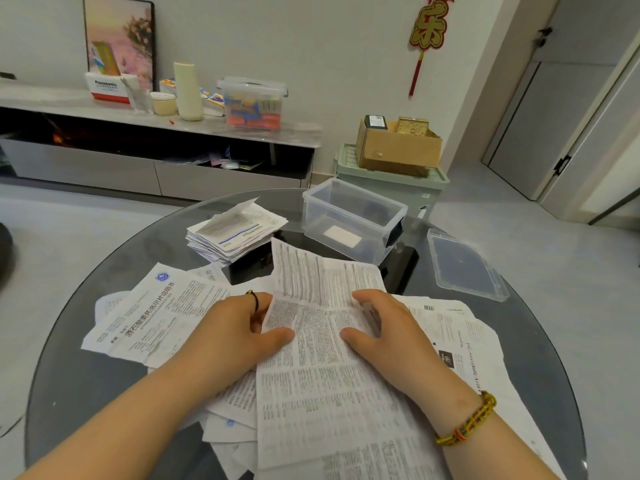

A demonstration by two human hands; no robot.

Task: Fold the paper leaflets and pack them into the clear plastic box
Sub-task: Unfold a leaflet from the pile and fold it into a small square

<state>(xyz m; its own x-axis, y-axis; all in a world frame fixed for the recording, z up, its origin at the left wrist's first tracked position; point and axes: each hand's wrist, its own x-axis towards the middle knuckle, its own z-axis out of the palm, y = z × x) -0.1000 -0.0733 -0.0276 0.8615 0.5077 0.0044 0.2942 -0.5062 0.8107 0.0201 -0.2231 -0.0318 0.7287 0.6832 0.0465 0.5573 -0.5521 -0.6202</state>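
Head view. Two hands: left hand (239, 327) and right hand (384, 327), set apart, each gripping the one long leaflet (329, 362), thumbs on top, its far part raised at a crease. Loose leaflets (145, 323) beneath: several, not countable; one bears a blue emblem and a Chinese heading. One stack of folded leaflets (235, 233) beyond. One clear plastic box (329, 232), open, a white rectangle at its bottom; one lid (464, 268) beside it. All on glass table (104, 265). Shelf carton (107, 86) reads "Panasonic".
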